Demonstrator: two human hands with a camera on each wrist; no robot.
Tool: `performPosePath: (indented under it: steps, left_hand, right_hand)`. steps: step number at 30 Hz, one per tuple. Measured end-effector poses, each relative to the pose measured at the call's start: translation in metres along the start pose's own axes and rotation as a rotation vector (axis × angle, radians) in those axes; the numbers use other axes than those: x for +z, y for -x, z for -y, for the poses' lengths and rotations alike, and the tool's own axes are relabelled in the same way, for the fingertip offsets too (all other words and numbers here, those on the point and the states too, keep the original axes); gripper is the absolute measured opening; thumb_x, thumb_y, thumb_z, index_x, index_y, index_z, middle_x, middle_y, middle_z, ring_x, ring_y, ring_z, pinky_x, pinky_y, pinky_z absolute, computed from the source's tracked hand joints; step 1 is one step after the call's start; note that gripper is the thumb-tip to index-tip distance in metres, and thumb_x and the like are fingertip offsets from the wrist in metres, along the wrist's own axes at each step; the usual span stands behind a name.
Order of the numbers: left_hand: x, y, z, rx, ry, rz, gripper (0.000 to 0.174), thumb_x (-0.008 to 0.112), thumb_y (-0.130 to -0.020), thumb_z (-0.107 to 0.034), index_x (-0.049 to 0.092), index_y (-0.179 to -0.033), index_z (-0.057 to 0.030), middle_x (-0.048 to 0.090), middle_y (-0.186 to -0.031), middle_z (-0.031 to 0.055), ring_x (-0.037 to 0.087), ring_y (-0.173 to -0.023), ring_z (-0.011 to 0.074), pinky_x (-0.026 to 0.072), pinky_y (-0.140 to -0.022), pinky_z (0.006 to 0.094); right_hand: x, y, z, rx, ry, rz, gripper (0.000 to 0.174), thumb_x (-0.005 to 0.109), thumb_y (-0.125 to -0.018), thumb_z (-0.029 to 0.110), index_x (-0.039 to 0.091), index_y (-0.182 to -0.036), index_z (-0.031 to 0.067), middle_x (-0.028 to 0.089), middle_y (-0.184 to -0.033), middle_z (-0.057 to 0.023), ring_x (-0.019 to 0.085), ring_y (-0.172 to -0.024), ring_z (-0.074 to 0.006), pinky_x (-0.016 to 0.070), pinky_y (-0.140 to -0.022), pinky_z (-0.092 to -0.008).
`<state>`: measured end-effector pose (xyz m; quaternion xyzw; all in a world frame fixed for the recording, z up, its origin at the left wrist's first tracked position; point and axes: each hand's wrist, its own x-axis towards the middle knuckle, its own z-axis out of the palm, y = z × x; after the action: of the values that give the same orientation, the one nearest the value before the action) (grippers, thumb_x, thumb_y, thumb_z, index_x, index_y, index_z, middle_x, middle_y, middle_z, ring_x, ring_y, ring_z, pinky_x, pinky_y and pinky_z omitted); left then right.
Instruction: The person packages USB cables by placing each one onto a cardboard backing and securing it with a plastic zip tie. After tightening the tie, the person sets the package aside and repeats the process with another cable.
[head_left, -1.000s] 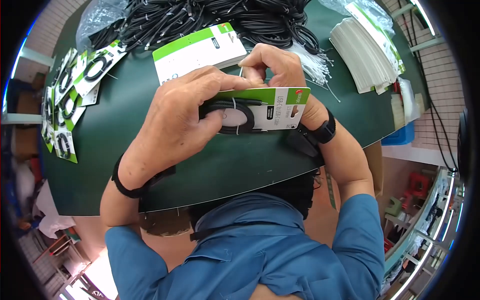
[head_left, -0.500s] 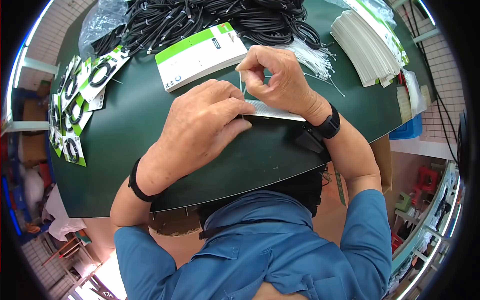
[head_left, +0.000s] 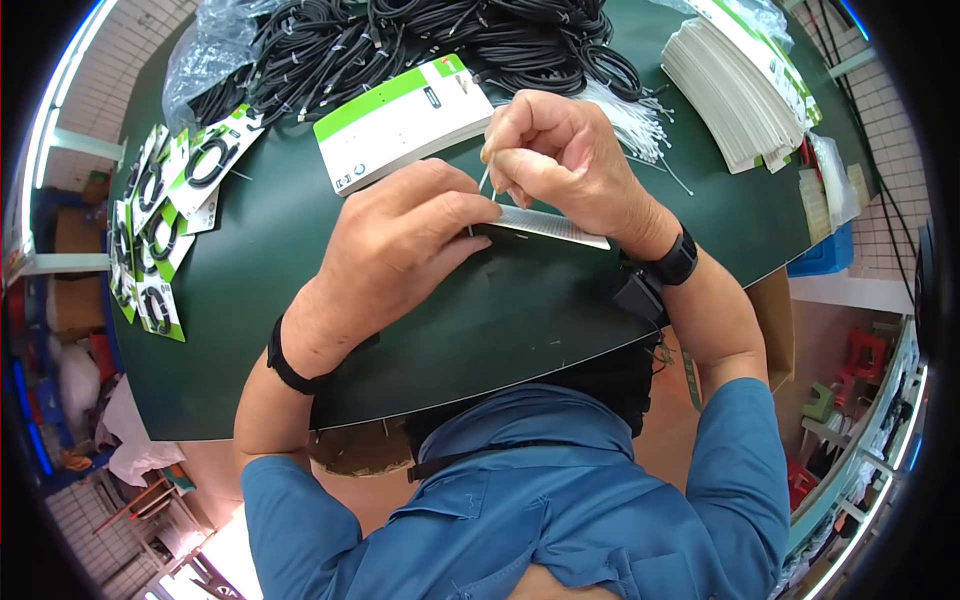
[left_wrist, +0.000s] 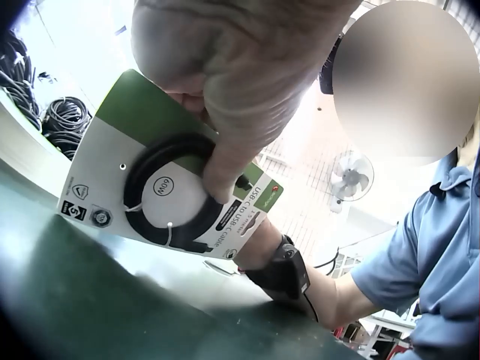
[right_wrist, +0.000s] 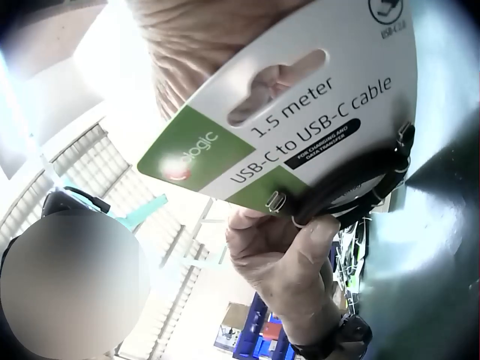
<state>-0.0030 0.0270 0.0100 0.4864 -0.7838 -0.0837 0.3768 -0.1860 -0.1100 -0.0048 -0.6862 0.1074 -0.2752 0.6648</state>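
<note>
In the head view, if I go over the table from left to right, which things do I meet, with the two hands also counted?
Carded black cables → left hand → right hand → tall stack of cards.

Green-and-white card [left_wrist: 97, 161], black cable [left_wrist: 139, 181], dark green surface [head_left: 480, 310].
The card's front has a white ground, green bands, black lettering, a black label with white words and a small red mark; the bindings [left_wrist: 170, 232] on the cable are white. The heap of cables [head_left: 400, 45] is black with pale grey tips, the loose ties [head_left: 632, 122] white, the middle stack [head_left: 400, 130] white with a green strip along its top, the right-hand stack [head_left: 725, 110] off-white with fine parallel stripes. The shirt [head_left: 520, 510] is plain blue, the wristbands [head_left: 283, 362] black, the bin [head_left: 826, 252] blue, the stool [head_left: 866, 352] red.
</note>
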Motion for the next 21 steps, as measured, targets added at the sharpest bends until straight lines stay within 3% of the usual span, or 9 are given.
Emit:
performPosePath:
  steps: [10,13,14,17,21]
  left_hand:
    - [-0.005,-0.004,0.004,-0.125,-0.013,-0.029,0.032,0.087,-0.072,-0.007,0.075,-0.101,-0.0072,0.070,-0.091,0.0062,0.069,-0.080,0.0254,0.0554,-0.067,0.0361]
    - [-0.009,-0.003,0.003,-0.171,-0.025,-0.071,0.030,0.087,-0.073,-0.008,0.075,-0.101,-0.0069,0.071,-0.091,0.0076,0.070,-0.080,0.0271,0.0555,-0.068,0.0363]
    - [-0.011,-0.004,0.003,-0.199,-0.045,-0.046,0.029,0.087,-0.074,-0.009,0.075,-0.101,-0.0065,0.071,-0.092,0.0085,0.070,-0.081,0.0280,0.0556,-0.069,0.0367]
    - [-0.013,-0.006,0.004,-0.262,-0.082,-0.001,0.028,0.086,-0.075,-0.011,0.075,-0.100,-0.0055,0.072,-0.093,0.0103,0.071,-0.082,0.0299,0.0558,-0.071,0.0374]
    - [-0.011,-0.005,0.006,-0.288,-0.021,-0.016,0.026,0.084,-0.076,-0.011,0.075,-0.100,-0.0041,0.073,-0.094,0.0122,0.071,-0.085,0.0317,0.0559,-0.074,0.0385]
  right_hand:
    - [-0.021,-0.013,-0.008,0.133,0.128,0.009,0.010,0.059,-0.098,0.005,0.066,-0.099,-0.0015,0.069,-0.087,-0.0037,0.060,-0.072,-0.0058,0.0497,-0.064,-0.0219]
    - [-0.024,-0.013,0.007,-0.066,0.213,-0.180,0.008,0.068,-0.094,0.005,0.070,-0.100,0.0002,0.071,-0.091,-0.0048,0.062,-0.077,-0.0094,0.0515,-0.068,-0.0249]
    - [-0.024,-0.013,0.010,-0.065,0.216,-0.163,0.008,0.068,-0.094,0.005,0.070,-0.100,0.0002,0.071,-0.091,-0.0048,0.062,-0.077,-0.0094,0.0515,-0.068,-0.0249]
    - [-0.021,-0.011,0.017,-0.578,0.615,-0.051,0.014,0.079,-0.083,0.002,0.073,-0.096,0.0044,0.072,-0.093,-0.0060,0.064,-0.081,-0.0158,0.0518,-0.069,-0.0293]
    - [-0.005,-0.008,0.016,-0.661,0.884,0.048,0.023,0.087,-0.072,0.003,0.074,-0.091,0.0068,0.071,-0.092,-0.0065,0.064,-0.083,-0.0218,0.0515,-0.069,-0.0332]
